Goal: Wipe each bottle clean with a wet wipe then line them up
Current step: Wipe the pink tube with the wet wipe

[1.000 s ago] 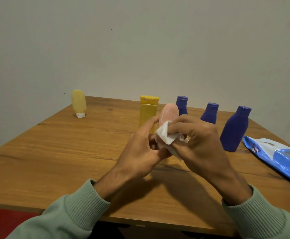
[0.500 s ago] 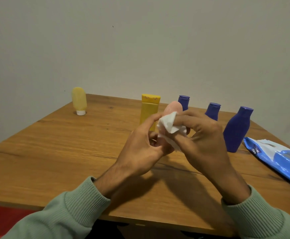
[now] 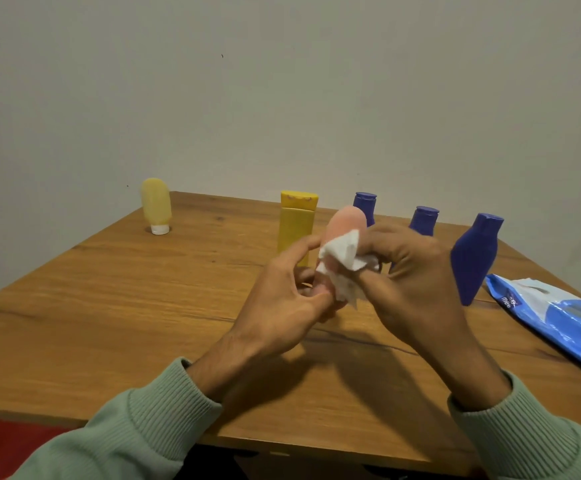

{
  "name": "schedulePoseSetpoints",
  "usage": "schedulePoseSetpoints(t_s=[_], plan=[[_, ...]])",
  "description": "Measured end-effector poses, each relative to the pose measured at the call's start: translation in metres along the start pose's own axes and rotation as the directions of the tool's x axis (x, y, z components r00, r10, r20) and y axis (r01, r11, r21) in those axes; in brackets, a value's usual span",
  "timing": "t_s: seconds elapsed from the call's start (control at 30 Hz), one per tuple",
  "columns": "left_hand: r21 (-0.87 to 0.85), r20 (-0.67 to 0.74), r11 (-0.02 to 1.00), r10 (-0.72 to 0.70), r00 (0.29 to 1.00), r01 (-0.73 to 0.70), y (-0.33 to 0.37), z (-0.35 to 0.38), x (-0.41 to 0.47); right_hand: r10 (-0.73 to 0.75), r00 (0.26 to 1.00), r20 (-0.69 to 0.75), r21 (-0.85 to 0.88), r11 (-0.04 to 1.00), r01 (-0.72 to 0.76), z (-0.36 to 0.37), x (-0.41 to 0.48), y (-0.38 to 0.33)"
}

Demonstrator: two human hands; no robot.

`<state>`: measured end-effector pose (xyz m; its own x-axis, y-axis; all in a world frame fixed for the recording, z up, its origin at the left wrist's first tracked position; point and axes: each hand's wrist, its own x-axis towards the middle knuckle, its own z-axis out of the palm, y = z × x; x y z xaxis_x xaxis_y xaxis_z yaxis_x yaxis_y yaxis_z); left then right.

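My left hand (image 3: 284,306) grips the lower end of a small pink bottle (image 3: 346,223) held upright above the table. My right hand (image 3: 410,282) pinches a crumpled white wet wipe (image 3: 342,258) against the bottle's right side. Behind my hands stand a yellow flat bottle (image 3: 296,223) and three dark blue bottles (image 3: 365,204) (image 3: 424,220) (image 3: 474,258) in a row toward the right. A pale yellow tube (image 3: 156,204) stands on its white cap at the far left.
A blue wet-wipe pack (image 3: 555,317) lies at the table's right edge. The wooden table (image 3: 109,306) meets a plain wall at the back. Something red (image 3: 8,448) shows below the front left edge.
The wipe has slid up the pink bottle's side, from around its middle toward its top. Both hands stay at the same spot over the table.
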<state>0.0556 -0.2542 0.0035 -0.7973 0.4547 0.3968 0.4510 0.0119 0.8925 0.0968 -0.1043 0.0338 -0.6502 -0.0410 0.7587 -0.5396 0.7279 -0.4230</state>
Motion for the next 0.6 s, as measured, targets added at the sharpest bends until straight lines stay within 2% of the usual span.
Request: schedulePoseSetpoints(t_s=[0.07, 0.13, 0.27, 0.37, 0.43, 0.53, 0.6], plan=[[-0.031, -0.001, 1.000, 0.000, 1.000, 0.000, 0.002, -0.002, 0.000, 0.016, 0.994, 0.109, 0.003, 1.000, -0.017, 0.001, 0.000, 0.000], [-0.064, 0.008, 0.998, 0.003, 1.000, -0.003, 0.003, -0.001, 0.001, 0.028, 0.994, 0.110, 0.009, 1.000, -0.029, -0.004, 0.004, 0.004], [-0.149, 0.071, 0.989, -0.015, 0.997, 0.025, 0.003, -0.001, 0.000, 0.045, 0.995, -0.085, -0.015, 0.999, -0.047, -0.011, 0.007, 0.012], [-0.195, 0.088, 0.980, -0.031, 0.996, 0.048, 0.004, -0.002, 0.001, 0.043, 0.988, -0.150, 0.002, 0.999, -0.043, -0.009, 0.006, 0.006], [-0.232, 0.075, 0.971, -0.040, 0.996, 0.056, 0.005, -0.002, 0.002, 0.110, 0.990, -0.090, 0.032, 0.994, -0.108, -0.010, 0.008, 0.002], [-0.294, 0.035, 0.953, -0.066, 0.997, 0.073, 0.004, -0.004, 0.003, 0.240, 0.960, 0.142, 0.075, 0.965, -0.252, -0.015, 0.010, -0.003], [-0.313, 0.036, 0.946, -0.071, 0.997, 0.079, 0.004, -0.004, 0.003, 0.268, 0.940, 0.213, 0.072, 0.955, -0.289, -0.020, 0.010, -0.004]])
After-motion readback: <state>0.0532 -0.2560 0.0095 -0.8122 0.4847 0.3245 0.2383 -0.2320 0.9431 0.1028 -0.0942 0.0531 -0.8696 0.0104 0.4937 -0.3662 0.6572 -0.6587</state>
